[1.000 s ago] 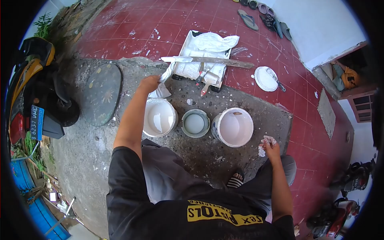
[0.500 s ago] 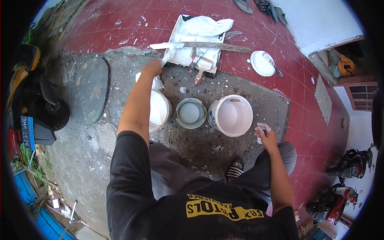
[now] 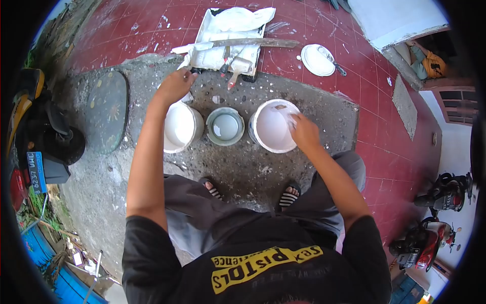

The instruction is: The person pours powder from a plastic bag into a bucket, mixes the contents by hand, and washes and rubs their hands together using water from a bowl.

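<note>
My left hand hangs above the concrete by the tray's near left corner, fingers loosely bent and slightly apart, with nothing visible in them. Below it stands a white bucket of white paint. My right hand reaches over the right rim of another bucket holding whitish liquid; its white-smeared fingertips are blurred, so their grip is unclear. Between the buckets sits a small grey tub with cloudy liquid. A white-coated paint tray bears a paintbrush, another handled tool and a long wooden stick.
On the red tiles lies a white round lid with a brush-like tool across it. An oval slab lies at left near a parked motorbike. More motorbikes stand at right. Another person shows in the doorway.
My right hand has moved up and left from beside my knee to the right bucket's rim. My left hand has drawn back slightly from the tray's corner. The view has shifted.
</note>
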`<state>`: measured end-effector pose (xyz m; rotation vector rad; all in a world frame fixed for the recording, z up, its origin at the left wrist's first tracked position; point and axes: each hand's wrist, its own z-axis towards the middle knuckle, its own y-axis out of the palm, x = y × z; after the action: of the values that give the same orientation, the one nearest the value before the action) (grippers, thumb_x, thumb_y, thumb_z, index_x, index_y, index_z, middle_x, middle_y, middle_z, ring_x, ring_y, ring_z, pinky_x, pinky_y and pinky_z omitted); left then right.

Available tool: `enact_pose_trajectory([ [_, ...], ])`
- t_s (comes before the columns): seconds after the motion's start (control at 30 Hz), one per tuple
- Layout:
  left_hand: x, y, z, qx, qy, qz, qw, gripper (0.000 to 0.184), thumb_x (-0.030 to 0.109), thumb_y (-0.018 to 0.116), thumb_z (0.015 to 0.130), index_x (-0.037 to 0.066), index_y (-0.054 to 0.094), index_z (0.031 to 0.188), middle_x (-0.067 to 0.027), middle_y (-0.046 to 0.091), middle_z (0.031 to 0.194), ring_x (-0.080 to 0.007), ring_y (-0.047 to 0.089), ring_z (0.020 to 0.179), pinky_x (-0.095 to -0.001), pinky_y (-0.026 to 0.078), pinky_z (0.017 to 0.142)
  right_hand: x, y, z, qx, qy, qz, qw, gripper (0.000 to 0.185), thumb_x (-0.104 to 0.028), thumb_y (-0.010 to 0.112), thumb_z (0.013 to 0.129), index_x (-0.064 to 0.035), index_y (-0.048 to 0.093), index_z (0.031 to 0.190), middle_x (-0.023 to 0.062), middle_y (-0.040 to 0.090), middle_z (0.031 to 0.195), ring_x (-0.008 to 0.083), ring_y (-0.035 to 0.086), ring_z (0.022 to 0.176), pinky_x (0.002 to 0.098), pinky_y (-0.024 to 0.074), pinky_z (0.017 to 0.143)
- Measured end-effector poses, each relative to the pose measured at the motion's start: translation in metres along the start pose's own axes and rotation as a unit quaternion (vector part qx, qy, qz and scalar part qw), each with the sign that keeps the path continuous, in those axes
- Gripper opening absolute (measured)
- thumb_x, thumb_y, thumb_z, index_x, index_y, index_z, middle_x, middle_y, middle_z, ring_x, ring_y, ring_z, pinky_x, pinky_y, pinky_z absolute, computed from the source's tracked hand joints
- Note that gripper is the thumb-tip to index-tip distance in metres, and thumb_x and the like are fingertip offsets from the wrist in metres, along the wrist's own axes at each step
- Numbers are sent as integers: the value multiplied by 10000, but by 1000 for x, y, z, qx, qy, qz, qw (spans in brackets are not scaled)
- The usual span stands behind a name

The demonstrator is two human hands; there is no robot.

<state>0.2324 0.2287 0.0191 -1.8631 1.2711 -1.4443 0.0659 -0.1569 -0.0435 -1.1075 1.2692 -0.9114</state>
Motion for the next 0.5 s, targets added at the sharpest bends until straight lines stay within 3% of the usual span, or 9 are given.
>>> enact_pose_trajectory([
  [0.07, 36, -4, -54, 83, 96, -90, 988, 424, 375, 545, 926, -8, 633, 1083, -190, 688, 986, -294, 666, 902, -389, 502, 804, 0, 21, 26, -17, -52, -72, 996, 278, -106, 583, 814, -87, 629, 1087, 124, 633, 959, 296, 657, 815, 425, 533, 668],
  [0.13, 58, 7, -94, 26, 15, -278, 960, 406, 380, 523, 952, 0, 619, 1058, -132, 689, 954, -204, 663, 897, -343, 518, 738, -2, 36, 43, -26, -84, -94, 992, 254, -83, 569, 813, -74, 628, 1060, 124, 637, 940, 296, 659, 789, 417, 534, 640],
  [0.17, 64, 26, -110, 14, -37, -394, 918, 401, 386, 501, 969, 19, 606, 1092, -88, 678, 921, -157, 655, 875, -297, 522, 690, -2, 40, 51, -27, -115, -118, 986, 232, -60, 555, 812, -61, 628, 1032, 124, 641, 921, 296, 662, 764, 409, 536, 613],
  [0.2, 65, 52, -123, -4, -66, -437, 897, 369, 362, 504, 968, 39, 594, 1123, -85, 677, 946, -164, 657, 857, -287, 528, 684, 1, 48, 56, -26, -121, -116, 986, 232, -60, 555, 812, -61, 628, 1032, 124, 641, 921, 296, 662, 764, 409, 536, 613],
  [0.27, 62, 100, -142, -56, -78, -331, 939, 374, 354, 529, 945, 2, 618, 1031, -141, 688, 887, -179, 668, 820, -322, 514, 666, 8, 66, 58, 17, -184, -193, 964, 187, -48, 555, 799, -58, 625, 973, 112, 646, 851, 269, 668, 707, 372, 533, 559],
  [0.33, 74, 125, -157, -73, -70, -231, 968, 384, 354, 539, 949, -6, 612, 1059, -97, 662, 970, -163, 663, 862, -304, 542, 686, 8, 70, 57, 0, -198, -212, 957, 188, -51, 566, 790, -64, 626, 968, 104, 648, 832, 252, 669, 690, 357, 530, 541],
  [0.5, 77, 196, -148, -128, -149, -353, 915, 414, 339, 564, 935, -25, 565, 1132, -122, 642, 1027, -181, 662, 849, -305, 549, 629, 11, 78, 59, -16, -219, -257, 941, 214, -63, 591, 768, -89, 631, 977, 79, 650, 794, 204, 671, 675, 316, 524, 513],
])
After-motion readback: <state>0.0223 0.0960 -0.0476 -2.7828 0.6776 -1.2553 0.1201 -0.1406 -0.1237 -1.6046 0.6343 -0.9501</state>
